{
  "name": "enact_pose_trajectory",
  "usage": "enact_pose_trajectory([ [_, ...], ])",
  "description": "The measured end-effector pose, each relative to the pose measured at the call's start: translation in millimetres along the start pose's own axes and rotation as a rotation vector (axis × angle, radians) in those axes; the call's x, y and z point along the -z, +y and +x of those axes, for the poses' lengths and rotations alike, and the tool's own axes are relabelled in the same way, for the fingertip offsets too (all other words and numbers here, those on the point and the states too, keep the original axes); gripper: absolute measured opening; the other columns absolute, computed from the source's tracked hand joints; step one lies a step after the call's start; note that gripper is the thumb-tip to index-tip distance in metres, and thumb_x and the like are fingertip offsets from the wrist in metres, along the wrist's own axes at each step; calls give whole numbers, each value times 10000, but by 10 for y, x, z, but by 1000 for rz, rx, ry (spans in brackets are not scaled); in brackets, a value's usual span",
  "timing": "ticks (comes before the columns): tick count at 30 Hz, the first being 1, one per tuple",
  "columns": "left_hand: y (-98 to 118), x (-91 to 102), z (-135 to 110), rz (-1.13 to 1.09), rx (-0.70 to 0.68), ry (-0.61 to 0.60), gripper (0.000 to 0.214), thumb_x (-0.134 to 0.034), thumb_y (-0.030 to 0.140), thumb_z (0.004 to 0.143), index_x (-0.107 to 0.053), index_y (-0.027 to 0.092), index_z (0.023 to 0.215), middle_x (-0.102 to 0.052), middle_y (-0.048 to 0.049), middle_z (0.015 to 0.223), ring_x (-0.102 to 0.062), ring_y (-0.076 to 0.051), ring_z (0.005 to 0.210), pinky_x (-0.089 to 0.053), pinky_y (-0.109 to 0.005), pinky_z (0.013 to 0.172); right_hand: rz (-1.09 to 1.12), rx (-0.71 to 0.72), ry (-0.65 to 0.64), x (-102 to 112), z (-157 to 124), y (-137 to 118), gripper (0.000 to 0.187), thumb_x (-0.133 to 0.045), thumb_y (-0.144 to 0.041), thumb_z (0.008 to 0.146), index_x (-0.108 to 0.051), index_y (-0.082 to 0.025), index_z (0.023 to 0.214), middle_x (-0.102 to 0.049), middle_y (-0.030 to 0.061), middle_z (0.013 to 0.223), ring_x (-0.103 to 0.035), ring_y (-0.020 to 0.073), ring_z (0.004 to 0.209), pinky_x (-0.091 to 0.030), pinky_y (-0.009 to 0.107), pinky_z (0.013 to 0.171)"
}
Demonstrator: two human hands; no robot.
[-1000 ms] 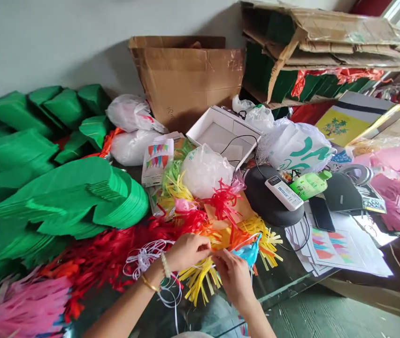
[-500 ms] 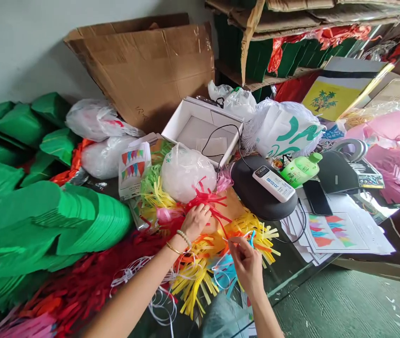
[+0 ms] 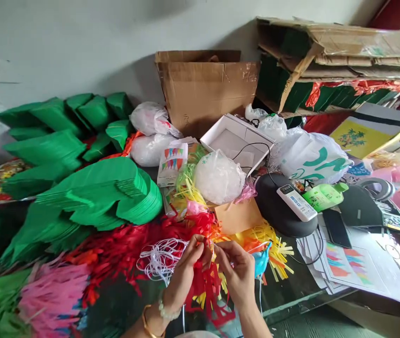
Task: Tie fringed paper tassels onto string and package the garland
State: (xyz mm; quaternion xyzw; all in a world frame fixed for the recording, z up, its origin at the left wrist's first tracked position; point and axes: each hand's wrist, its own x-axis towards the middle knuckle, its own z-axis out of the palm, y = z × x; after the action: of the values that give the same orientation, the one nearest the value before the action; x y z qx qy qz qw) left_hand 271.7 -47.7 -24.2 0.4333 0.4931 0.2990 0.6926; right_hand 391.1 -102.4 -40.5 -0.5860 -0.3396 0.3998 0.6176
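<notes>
My left hand (image 3: 185,266) is closed, its thumb and fingers pinching the top of a red paper tassel (image 3: 207,293). The tassel's strips hang down between my hands. My right hand (image 3: 238,268) is closed at the same spot, fingertips meeting the left ones, where a little white shows between them; the exact grip is partly hidden. Left of my left hand lies a loose tangle of white string (image 3: 163,258). A blue tassel (image 3: 261,260) and yellow strips (image 3: 277,249) rest just beyond my right hand.
Stacks of green paper (image 3: 115,188) and red tassels (image 3: 115,253) fill the left, with pink ones (image 3: 54,295) nearer. Behind my hands are a stuffed white plastic bag (image 3: 219,178) and an open white box (image 3: 237,136). A black case (image 3: 280,216), green bottle (image 3: 326,195) and phone (image 3: 337,227) stand right.
My left hand has come back from the red strips by the white bag with a red tassel, and both hands now meet at its top. The view has swung left and up.
</notes>
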Motion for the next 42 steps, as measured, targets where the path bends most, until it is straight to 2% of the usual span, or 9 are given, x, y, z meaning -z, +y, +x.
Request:
enact_pose_trajectory([
  [8, 49, 112, -171, -33, -6, 38, 223, -694, 411, 745, -597, 223, 815, -589, 6, 807, -573, -170, 827, -501, -261, 791, 217, -119, -97, -207, -111, -92, 220, -711, -364, 821, -664, -164, 742, -677, 13, 570, -589, 122, 475, -476, 207, 498],
  [16, 37, 171, -190, 5, -32, -23, 249, -668, 458, 775, -575, 228, 785, -611, 7, 766, -588, -161, 759, -512, -257, 737, 279, -151, -120, -206, -131, -33, 227, -733, -370, 796, -664, -165, 729, -671, 8, 542, -549, 102, 436, -425, 190, 451],
  [20, 24, 206, -177, 23, 5, -30, 275, -682, 471, 759, -615, 224, 860, -678, -21, 922, -624, -213, 988, -509, -295, 865, 266, -175, -126, -215, -128, 22, 246, -739, -394, 782, -663, -164, 734, -662, 12, 534, -534, 107, 412, -388, 193, 405],
  [25, -23, 251, -202, 75, 33, -35, 404, -638, 536, 796, -625, 225, 1053, -658, -67, 1169, -501, -270, 1265, -440, -363, 1031, 69, -91, -107, -188, -142, 17, 243, -677, -386, 836, -695, -146, 803, -668, 26, 593, -590, 133, 505, -496, 239, 540],
  [28, -47, 275, -223, 136, 28, -42, 499, -614, 571, 811, -584, 236, 1179, -611, -90, 1263, -419, -291, 1341, -396, -408, 1074, -35, -42, -113, -145, -140, 48, 248, -672, -367, 834, -724, -144, 928, -664, 23, 642, -585, 134, 549, -485, 229, 541],
  [31, -40, 285, -229, 170, 9, -107, 477, -599, 555, 837, -579, 235, 1190, -631, -83, 1200, -466, -278, 1287, -404, -395, 1059, 26, -44, -158, -129, -128, 92, 243, -642, -371, 851, -726, -150, 905, -638, 13, 622, -537, 114, 510, -448, 214, 500],
  [34, -35, 287, -224, 153, -3, -175, 342, -587, 525, 862, -614, 223, 1020, -662, -38, 993, -599, -216, 1037, -482, -326, 933, 144, -74, -140, -153, -123, 117, 239, -662, -392, 836, -694, -156, 827, -610, 0, 595, -507, 99, 480, -425, 202, 476],
  [37, -31, 290, -226, 152, -47, -157, 299, -591, 506, 867, -595, 208, 890, -635, 0, 829, -613, -165, 806, -516, -275, 772, 183, -82, -125, -174, -142, 118, 230, -687, -387, 822, -656, -161, 793, -607, -5, 594, -527, 101, 489, -432, 200, 488],
  [42, 67, 313, -266, 462, -290, -143, 223, -519, 398, 939, -627, 213, 878, -673, -14, 848, -632, -164, 803, -503, -269, 781, -42, 100, -47, -140, -190, 115, 197, -630, -346, 871, -682, -159, 840, -641, 14, 630, -532, 109, 516, -436, 200, 493],
])
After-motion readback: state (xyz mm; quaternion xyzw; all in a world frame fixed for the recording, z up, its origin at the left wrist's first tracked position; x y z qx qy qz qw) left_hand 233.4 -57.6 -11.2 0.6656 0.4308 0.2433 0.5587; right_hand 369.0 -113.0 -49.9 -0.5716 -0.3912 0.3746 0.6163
